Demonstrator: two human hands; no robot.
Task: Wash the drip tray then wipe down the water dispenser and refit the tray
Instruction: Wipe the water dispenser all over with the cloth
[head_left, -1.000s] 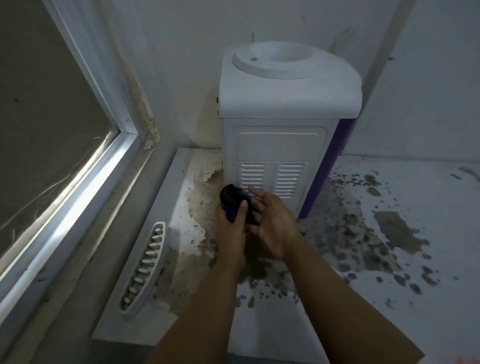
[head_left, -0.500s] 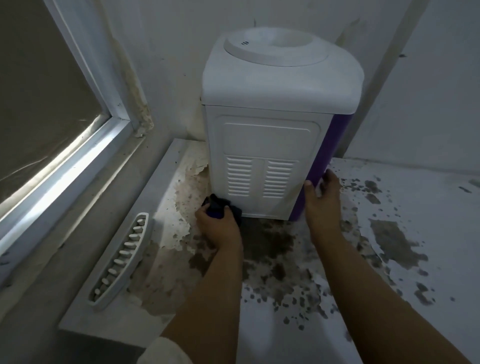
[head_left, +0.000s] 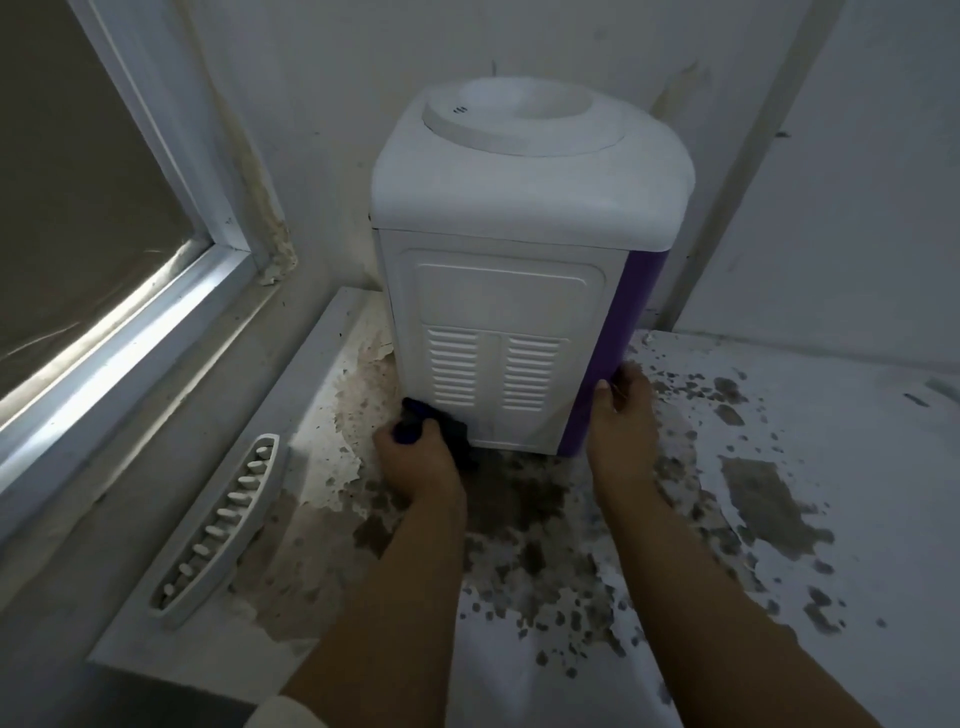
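A white water dispenser (head_left: 524, 270) with a purple side panel is seen standing upright on a white counter (head_left: 831, 519), set back in the corner where two pale walls meet. Its vented back or side panel is turned toward the camera, and a round recessed collar is seen on its top. The left hand (head_left: 415, 462) is placed at the dispenser's lower left corner, its grip curled around a dark cloth (head_left: 436, 428) that is bunched and pressed against the base of the white panel; part of the cloth looks purple-blue, though the dim light makes the colour hard to judge. The right hand (head_left: 623, 415) is laid against the lower right edge of the dispenser, on the purple panel, with the thumb resting up along the corner and the fingers reaching round the side; how far those fingers are bent cannot be told, since they are hidden behind the corner. The drip tray (head_left: 218, 530), a long white slotted grille, is seen lying apart from the dispenser on the left part of the counter, near the window sill and well clear of both hands. The counter's surface is marked by peeling paint and dark blotches, thickest in front of the dispenser and between the two forearms. A white-framed window (head_left: 130, 291) is seen along the left side.
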